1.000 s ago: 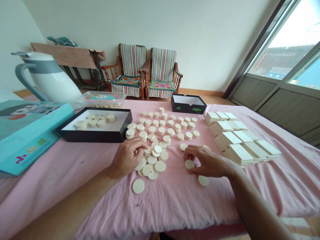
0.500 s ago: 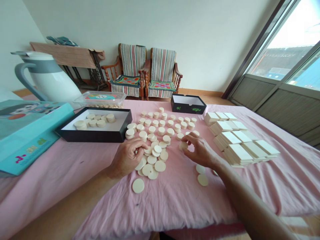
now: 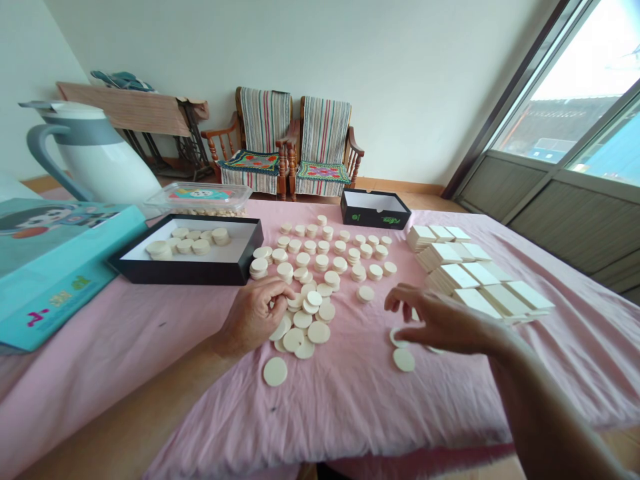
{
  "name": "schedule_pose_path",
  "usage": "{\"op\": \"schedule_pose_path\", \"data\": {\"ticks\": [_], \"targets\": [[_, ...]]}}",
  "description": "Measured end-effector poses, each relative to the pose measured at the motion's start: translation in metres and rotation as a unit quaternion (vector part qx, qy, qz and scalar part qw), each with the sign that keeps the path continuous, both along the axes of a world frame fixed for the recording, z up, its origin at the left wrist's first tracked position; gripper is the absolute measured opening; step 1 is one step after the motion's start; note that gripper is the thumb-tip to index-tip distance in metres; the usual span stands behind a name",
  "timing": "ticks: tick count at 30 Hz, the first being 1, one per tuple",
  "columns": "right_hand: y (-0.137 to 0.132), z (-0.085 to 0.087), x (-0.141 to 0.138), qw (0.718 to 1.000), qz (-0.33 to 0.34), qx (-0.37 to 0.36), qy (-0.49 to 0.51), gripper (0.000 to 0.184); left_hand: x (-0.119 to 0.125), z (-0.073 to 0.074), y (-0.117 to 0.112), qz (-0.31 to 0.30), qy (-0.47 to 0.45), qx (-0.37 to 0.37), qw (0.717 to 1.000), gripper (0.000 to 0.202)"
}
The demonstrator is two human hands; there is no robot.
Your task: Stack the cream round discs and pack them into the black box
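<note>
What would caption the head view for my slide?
Left hand beside heaped discs, right hand open near loose discs, pink cloth beneath.

The round, cream, wood-like discs (image 3: 319, 332) looked matt and smooth, the pink cloth table cover (image 3: 350, 400) dull and wrinkled, the rounded white-and-grey jug (image 3: 111, 167) smooth, glossy plastic, the clear rectangular plastic container (image 3: 200, 194) shiny, and the turned brown wooden armchair arms (image 3: 357, 145) polished.

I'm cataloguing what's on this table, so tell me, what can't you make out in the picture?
All in the head view:
- Left hand: its own curl hides whether anything is inside.
- Discs beneath the right hand: partly covered by it.
- Teal box: cut off by the left edge.
- Far box: floor partly hidden by its front wall.
</note>
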State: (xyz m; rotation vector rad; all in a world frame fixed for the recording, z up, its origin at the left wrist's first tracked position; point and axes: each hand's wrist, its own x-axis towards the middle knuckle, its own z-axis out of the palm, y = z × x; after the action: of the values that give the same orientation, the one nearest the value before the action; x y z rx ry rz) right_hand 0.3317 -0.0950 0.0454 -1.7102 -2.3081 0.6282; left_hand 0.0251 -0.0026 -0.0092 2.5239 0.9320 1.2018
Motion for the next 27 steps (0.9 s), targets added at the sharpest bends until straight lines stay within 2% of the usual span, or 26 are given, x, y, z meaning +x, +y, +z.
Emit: {"op": "schedule_pose_path", "data": {"ticks": [1,3,6,9,13,16,19,23,27], "targets": [[-0.009,0.002,0.001,0.999,0.030,-0.043,-0.014,0.028,0.000,0.000,0.000,-0.001,-0.001,-0.001,1.000,0.021],[-0.023,0.001,0.001,0.995,0.048,-0.072,-0.039,0.036,0.000,-0.001,0.000,-0.002,-0.003,-0.002,1.000,0.021],[-0.029,-0.006,-0.004,0.997,0.043,-0.047,-0.053,0.032,0.000,-0.002,0.001,-0.001,0.003,-0.004,1.000,0.021],[-0.015,-0.013,-0.006,0.998,0.035,0.001,-0.051,0.024,-0.001,-0.003,0.000,0.000,0.008,-0.004,1.000,0.021],[0.003,-0.020,0.005,0.994,-0.029,0.091,-0.046,0.020,-0.002,-0.003,0.001,0.003,0.006,-0.008,1.000,0.020],[-0.006,-0.022,0.020,0.991,-0.077,0.084,-0.075,0.015,-0.002,-0.003,0.002,0.001,0.008,-0.009,1.000,0.020],[-0.028,-0.022,0.031,0.982,-0.109,0.061,-0.141,0.015,-0.001,-0.003,0.002,0.000,0.007,-0.007,1.000,0.020],[-0.048,-0.025,0.033,0.983,-0.096,0.030,-0.154,0.017,0.000,-0.003,0.001,-0.001,0.005,-0.008,1.000,0.021],[-0.040,-0.031,0.025,0.989,-0.074,0.047,-0.120,0.023,0.000,-0.002,0.001,-0.002,0.006,-0.004,1.000,0.021]]}}
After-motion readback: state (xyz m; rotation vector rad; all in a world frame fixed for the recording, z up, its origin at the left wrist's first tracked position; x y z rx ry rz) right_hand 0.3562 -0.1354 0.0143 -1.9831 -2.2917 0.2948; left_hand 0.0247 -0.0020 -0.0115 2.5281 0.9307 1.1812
